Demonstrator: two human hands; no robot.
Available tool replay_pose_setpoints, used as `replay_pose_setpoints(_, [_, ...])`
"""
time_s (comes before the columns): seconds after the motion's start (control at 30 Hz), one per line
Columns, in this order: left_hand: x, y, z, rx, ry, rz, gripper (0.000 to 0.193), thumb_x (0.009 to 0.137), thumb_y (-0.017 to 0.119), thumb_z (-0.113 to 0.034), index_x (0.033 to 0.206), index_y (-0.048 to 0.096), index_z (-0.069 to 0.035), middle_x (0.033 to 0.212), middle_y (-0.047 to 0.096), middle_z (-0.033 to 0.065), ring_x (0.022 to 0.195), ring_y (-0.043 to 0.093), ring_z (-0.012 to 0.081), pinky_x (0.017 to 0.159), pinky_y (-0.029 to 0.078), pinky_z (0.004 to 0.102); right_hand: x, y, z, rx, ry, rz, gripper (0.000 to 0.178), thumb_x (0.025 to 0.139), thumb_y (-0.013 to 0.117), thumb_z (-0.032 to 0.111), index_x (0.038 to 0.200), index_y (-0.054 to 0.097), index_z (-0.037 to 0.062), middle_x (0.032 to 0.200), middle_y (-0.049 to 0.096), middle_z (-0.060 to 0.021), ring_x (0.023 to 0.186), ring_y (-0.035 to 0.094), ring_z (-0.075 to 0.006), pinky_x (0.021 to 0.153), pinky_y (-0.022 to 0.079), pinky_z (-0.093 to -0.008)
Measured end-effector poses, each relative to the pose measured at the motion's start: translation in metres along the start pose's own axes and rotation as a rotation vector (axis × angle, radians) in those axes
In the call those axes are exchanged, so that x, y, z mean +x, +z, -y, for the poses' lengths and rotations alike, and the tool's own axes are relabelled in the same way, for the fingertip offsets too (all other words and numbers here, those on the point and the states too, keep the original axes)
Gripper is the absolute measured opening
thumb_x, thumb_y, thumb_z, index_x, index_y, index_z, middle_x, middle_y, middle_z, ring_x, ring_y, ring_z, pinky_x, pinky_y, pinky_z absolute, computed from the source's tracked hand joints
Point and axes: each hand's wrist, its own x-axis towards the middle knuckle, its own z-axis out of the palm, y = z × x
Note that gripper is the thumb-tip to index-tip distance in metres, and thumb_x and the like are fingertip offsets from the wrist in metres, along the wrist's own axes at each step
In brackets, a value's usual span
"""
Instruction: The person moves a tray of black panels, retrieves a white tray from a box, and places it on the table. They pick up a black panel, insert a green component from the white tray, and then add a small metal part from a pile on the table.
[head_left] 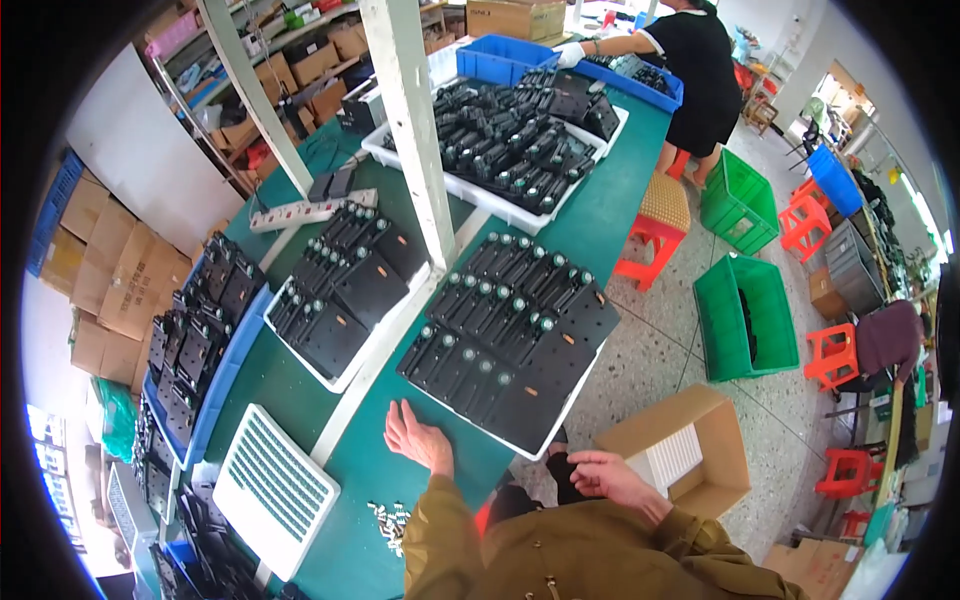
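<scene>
My left hand point(418, 440) rests over the green table point(360, 465) with its fingers stretched out and nothing in them. Just beyond it sits a white tray point(535, 455) loaded with rows of black cylindrical parts with pale round ends point(490, 335), lying on black flat plates point(565, 345). A small heap of shiny metal pieces point(390, 525) lies near my left forearm. My right hand point(620, 485) is held off the table's edge, above the side of an open cardboard box. Its fingers are loosely bent and apart, and I see nothing in them.
A white panel with dark slots point(275, 490) lies at the left. A second tray of black parts point(340, 290), a power strip point(310, 212) and a white post point(408, 130) stand farther back. The cardboard box point(715, 440) and green crates point(745, 315) are on the floor; a person point(695, 80) works at the far end.
</scene>
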Motion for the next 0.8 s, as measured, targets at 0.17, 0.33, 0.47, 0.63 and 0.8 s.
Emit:
replay_pose_setpoints(0.17, [0.0,0.001,0.001,-0.007,0.007,0.01,0.049,0.07,0.051,0.005,0.117,0.058,-0.008,0.13,0.05,0.0072,0.123,0.042,0.0269,0.106,0.024,0.0445,0.015,-0.018,0.007,0.185,-0.172,-0.262,0.033,0.088,0.059,0.012,0.12,0.052,0.0066,0.095,0.064,-0.0044,0.082,0.061,-0.0145,0.073,0.052,-0.0303])
replay_pose_setpoints(0.33, [-0.006,0.001,0.019,-0.081,0.018,0.002,0.043,0.075,0.049,0.004,0.115,0.06,-0.006,0.126,0.053,0.01,0.119,0.044,0.0296,0.104,0.027,0.0454,0.034,-0.026,0.023,0.263,-0.326,-0.356,0.053,0.087,0.061,0.019,0.134,0.04,0.0089,0.113,0.057,-0.0102,0.105,0.056,-0.0227,0.085,0.048,-0.0415])
replay_pose_setpoints(0.47, [-0.002,-0.013,0.027,-0.329,-0.06,0.114,0.04,0.081,0.05,0.002,0.12,0.057,-0.002,0.125,0.051,0.0156,0.116,0.047,0.0325,0.101,0.034,0.0425,0.053,-0.026,0.022,0.346,-0.363,-0.271,0.072,0.088,0.06,0.038,0.145,0.024,0.0139,0.136,0.04,-0.0156,0.126,0.038,-0.0315,0.1,0.034,-0.0502])
replay_pose_setpoints(0.63, [0.016,-0.013,0.033,-0.716,-0.267,0.187,0.039,0.092,0.048,-0.008,0.13,0.049,0.0,0.13,0.049,0.0155,0.12,0.046,0.0272,0.102,0.035,0.0363,0.08,-0.014,0.017,0.451,-0.321,-0.173,0.076,0.089,0.053,0.053,0.147,0.019,0.0182,0.144,0.033,-0.0143,0.131,0.032,-0.0311,0.105,0.026,-0.0529])
replay_pose_setpoints(0.8, [0.034,-0.011,0.035,-1.117,-0.39,0.268,0.05,0.098,0.045,-0.028,0.139,0.037,0.0,0.137,0.044,0.0145,0.127,0.04,0.0242,0.106,0.03,0.0345,0.086,0.002,0.018,0.489,-0.358,-0.058,0.066,0.092,0.043,0.056,0.145,0.025,0.0222,0.142,0.037,-0.0079,0.127,0.036,-0.0257,0.103,0.029,-0.0517])
